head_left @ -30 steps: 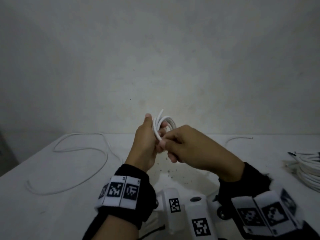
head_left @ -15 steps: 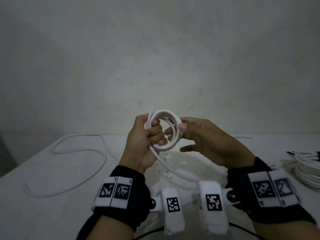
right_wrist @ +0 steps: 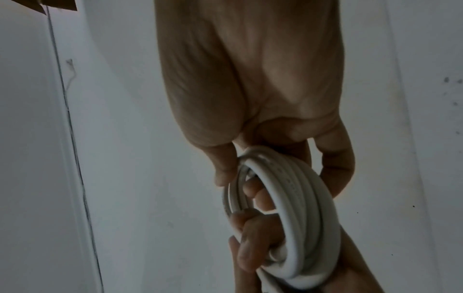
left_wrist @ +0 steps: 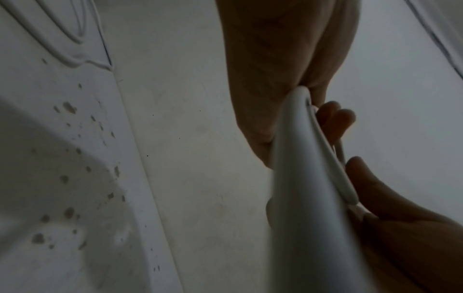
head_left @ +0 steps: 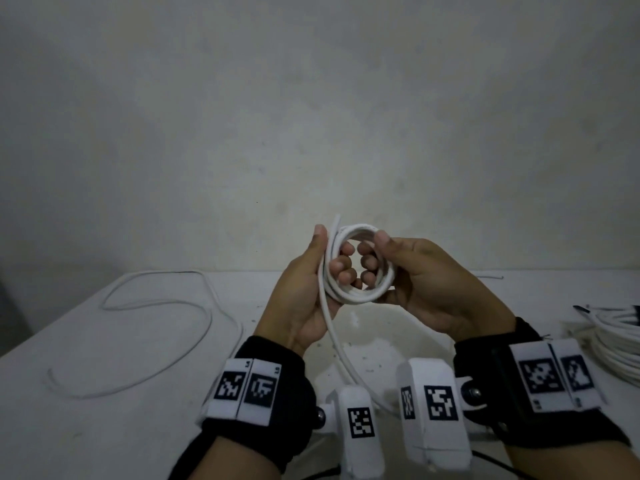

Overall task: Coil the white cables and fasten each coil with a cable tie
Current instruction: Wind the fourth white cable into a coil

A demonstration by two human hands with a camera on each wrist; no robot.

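Note:
A small coil of white cable is held up above the white table, both hands on it. My left hand grips the coil's left side, fingers curled through the loop and thumb up behind it. My right hand grips the right side, fingers curled through the ring, thumb on top. The cable's loose tail drops from the left palm toward the table. No cable tie is visible.
A thin white cable lies in loose loops on the table's left. A bundle of white cables sits at the right edge. A thin wire lies at the back right. A plain wall stands behind.
The coil has turned from edge-on to face me as a round ring. My right hand went from pinching the strand, to opening beside the coil, to gripping its right side.

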